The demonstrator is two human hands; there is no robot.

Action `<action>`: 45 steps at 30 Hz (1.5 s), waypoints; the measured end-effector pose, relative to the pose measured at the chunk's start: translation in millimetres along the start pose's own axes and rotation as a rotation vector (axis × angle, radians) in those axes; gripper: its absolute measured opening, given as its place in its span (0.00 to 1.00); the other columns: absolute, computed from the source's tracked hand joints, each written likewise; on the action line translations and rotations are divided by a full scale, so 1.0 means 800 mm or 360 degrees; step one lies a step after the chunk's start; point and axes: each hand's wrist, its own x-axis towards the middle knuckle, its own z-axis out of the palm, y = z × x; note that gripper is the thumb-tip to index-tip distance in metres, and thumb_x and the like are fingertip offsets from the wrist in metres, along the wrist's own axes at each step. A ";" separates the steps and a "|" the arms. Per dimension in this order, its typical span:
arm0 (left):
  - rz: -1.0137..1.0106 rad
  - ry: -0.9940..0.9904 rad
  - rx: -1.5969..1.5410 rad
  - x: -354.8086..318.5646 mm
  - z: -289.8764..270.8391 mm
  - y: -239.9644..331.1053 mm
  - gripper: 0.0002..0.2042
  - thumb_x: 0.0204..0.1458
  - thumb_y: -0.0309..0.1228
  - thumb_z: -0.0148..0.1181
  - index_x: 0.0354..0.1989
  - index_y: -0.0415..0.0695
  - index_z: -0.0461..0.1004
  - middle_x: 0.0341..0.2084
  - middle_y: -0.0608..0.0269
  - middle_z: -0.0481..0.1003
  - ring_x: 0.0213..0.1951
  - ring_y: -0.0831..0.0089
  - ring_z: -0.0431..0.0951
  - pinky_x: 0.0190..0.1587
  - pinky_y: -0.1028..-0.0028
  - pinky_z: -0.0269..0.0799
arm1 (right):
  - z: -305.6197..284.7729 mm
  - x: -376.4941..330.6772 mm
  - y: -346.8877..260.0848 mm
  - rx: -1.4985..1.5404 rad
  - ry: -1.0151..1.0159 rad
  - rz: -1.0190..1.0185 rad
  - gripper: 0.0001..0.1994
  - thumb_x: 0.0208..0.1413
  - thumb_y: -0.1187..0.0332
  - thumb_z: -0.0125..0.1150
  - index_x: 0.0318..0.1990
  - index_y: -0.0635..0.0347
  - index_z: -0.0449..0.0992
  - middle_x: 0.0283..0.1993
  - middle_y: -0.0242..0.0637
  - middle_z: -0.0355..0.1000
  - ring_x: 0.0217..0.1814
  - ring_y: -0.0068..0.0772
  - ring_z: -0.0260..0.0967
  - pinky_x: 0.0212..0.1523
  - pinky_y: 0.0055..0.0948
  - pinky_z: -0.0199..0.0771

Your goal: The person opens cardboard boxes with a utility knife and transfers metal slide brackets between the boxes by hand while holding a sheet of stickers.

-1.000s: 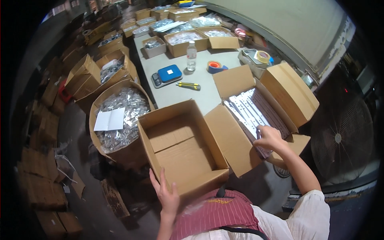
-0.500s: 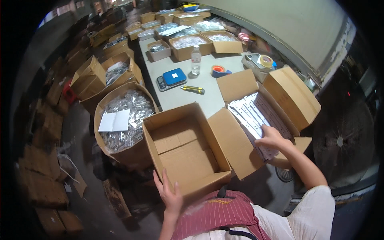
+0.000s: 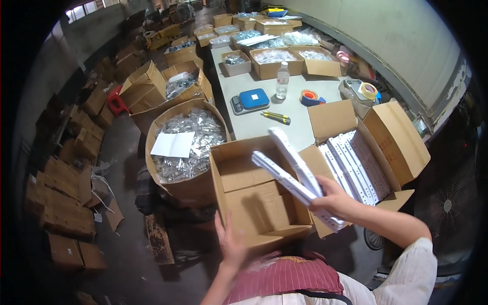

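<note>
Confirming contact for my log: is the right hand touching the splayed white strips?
Touching. The head view shows the right hand closed around the splayed white strips, with no gap.

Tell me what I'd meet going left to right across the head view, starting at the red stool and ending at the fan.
Red stool, carton of shiny packets, empty carton, right hand, fan.

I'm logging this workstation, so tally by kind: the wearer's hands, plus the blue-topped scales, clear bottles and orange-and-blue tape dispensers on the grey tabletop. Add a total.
Wearer's hands: 2 (left hand, right hand)
Blue-topped scale: 1
Clear bottle: 1
Orange-and-blue tape dispenser: 1
Total: 5
The white strips in the right hand overlap too much to count.
</note>
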 end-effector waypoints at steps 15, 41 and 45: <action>0.0094 -0.0013 0.0008 0.022 -0.005 0.019 0.41 0.52 0.24 0.59 0.73 0.32 0.44 0.72 0.31 0.44 0.70 0.35 0.53 0.71 0.55 0.54 | 0.059 0.175 0.100 -0.2058 -0.0506 0.0623 0.55 0.52 0.43 0.68 0.66 0.87 0.45 0.52 0.67 0.73 0.49 0.60 0.78 0.46 0.41 0.81; 0.0137 0.0125 -0.0022 0.027 0.002 0.026 0.23 0.52 0.22 0.50 0.59 0.29 0.68 0.68 0.29 0.54 0.69 0.36 0.58 0.69 0.56 0.56 | -0.213 0.056 0.032 -0.2508 0.0750 -0.0155 0.35 0.50 0.57 0.70 0.60 0.69 0.63 0.55 0.64 0.62 0.59 0.67 0.62 0.59 0.53 0.70; 0.0120 0.0133 -0.0142 0.026 0.009 0.023 0.24 0.53 0.26 0.50 0.60 0.32 0.67 0.69 0.32 0.54 0.70 0.39 0.57 0.70 0.54 0.52 | -0.220 -0.003 0.058 -0.2418 0.0684 0.0187 0.41 0.51 0.47 0.71 0.58 0.75 0.62 0.54 0.65 0.62 0.58 0.65 0.62 0.58 0.53 0.70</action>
